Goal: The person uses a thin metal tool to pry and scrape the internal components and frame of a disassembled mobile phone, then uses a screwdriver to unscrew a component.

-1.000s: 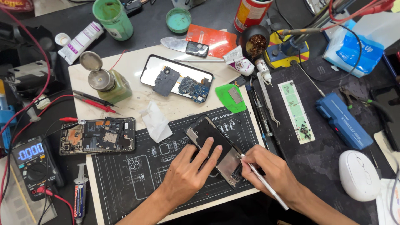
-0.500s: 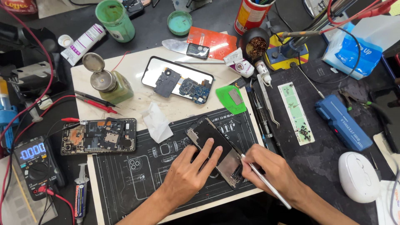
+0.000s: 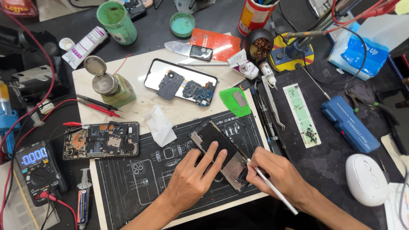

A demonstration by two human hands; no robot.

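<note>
Opened phone: an opened phone [image 3: 219, 153] lies tilted on the black repair mat [image 3: 128, 187], near the mat's right end, its back off and metal plates showing.
Left hand: the left hand [image 3: 191, 179] lies flat on the phone's lower half, fingers spread narrowly and stretched out, fingertips pressing on the dark panel; it grips nothing.
Right hand: the right hand [image 3: 277, 174] pinches a slim metal tool [image 3: 272, 189] between thumb and forefingers, fingers curled tight about it, the tip meeting the phone's lower right edge.
Second phone: a dismantled phone [image 3: 102, 139] lies at the mat's left end, boards bared, a red probe [image 3: 74, 125] just beside it.
Third phone: a phone shell [image 3: 181, 81] lies on the pale board beyond, holding a dark cover and a blue circuit board.
Glass bottle: a glass bottle [image 3: 113, 87] with a metal pump top, holding greenish liquid.
Green cup: a green cup [image 3: 117, 21] at the far edge, its inside stained green; contents cannot be told.
Small green dish: a small green dish [image 3: 182, 23], round, smeared green within.
Black pot: a black pot [image 3: 259, 47] holding brass wool.
Red can: a red can [image 3: 253, 17] with tools standing in it.
Meter: a multimeter [image 3: 36, 172] at the left, leads attached.
Mouse: a white mouse [image 3: 366, 179] well to the right.
</note>
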